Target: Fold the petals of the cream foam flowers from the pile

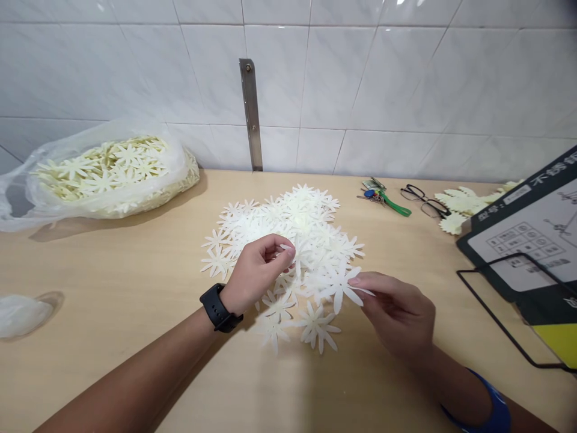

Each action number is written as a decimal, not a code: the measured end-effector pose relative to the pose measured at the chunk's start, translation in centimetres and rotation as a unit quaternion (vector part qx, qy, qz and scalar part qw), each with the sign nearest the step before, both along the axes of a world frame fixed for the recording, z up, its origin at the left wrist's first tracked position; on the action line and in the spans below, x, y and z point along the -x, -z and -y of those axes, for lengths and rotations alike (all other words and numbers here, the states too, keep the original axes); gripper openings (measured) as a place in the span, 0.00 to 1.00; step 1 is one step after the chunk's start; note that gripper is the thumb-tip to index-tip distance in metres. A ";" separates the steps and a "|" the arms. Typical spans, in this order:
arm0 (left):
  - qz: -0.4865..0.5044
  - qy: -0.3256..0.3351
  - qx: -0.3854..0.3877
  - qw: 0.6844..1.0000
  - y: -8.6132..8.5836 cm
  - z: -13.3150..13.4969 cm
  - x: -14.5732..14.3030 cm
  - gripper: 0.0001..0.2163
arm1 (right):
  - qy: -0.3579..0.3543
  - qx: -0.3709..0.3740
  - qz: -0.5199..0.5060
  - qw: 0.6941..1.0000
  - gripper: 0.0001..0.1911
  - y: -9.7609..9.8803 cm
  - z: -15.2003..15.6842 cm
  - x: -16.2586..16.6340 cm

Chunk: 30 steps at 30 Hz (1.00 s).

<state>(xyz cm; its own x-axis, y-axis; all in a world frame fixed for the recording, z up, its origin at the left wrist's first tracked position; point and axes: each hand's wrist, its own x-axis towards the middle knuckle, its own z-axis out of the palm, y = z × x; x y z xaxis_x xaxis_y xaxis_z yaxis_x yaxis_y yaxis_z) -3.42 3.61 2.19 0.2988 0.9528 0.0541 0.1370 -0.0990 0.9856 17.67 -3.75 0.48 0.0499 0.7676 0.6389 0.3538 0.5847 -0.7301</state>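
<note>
A loose heap of white flower-shaped cutouts [293, 210] with long narrow petals lies in the middle of the table. Over its front part, my left hand [256, 267] pinches a petal of one white flower cutout [299, 255] between thumb and forefinger. My right hand [399, 313], at the heap's right side, grips another flower cutout [339, 286] by its right-hand petals, and its face is turned toward me. Several single cutouts [318, 325] lie flat on the table just below both hands.
At the left, an open plastic bag [103, 207] bulges with yellowish flower cutouts. A small white bundle [22, 316] lies at the left edge. Keys with a green strap [396, 204], eyeglasses [424, 201] and a dark box [505, 240] with a black wire frame [491, 313] stand at the right.
</note>
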 end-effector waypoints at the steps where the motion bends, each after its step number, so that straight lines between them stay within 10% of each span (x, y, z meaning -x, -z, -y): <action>1: 0.004 0.002 0.004 1.000 0.1 0.0 0.0 0.08 | -0.002 -0.005 0.000 1.000 0.14 -0.1 0.0 0.0; 16: 0.061 0.001 0.097 0.993 -1.0 0.5 -0.5 0.08 | 0.095 0.140 0.067 0.983 0.15 1.6 -2.0 0.0; 20: 0.053 0.047 0.106 0.992 -1.0 1.3 -1.0 0.08 | -0.034 0.224 -0.009 0.974 0.11 0.8 -1.3 0.7; 23: 0.036 0.081 0.101 0.991 -0.6 2.0 -1.4 0.08 | -0.186 0.355 -0.075 0.913 0.10 0.4 -1.1 1.2; 30: -0.051 0.114 0.053 0.991 -0.2 3.1 -1.8 0.11 | -0.221 0.387 -0.107 0.889 0.15 0.5 -1.1 1.3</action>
<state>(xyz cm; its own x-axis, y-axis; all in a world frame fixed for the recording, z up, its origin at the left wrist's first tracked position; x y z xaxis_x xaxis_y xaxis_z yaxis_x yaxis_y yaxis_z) -1.63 0.55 2.41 0.5051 0.8589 -0.0845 0.2222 -0.0348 0.9744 16.37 -2.65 0.00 -0.3084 0.9482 -0.0762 0.0199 -0.0737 -0.9971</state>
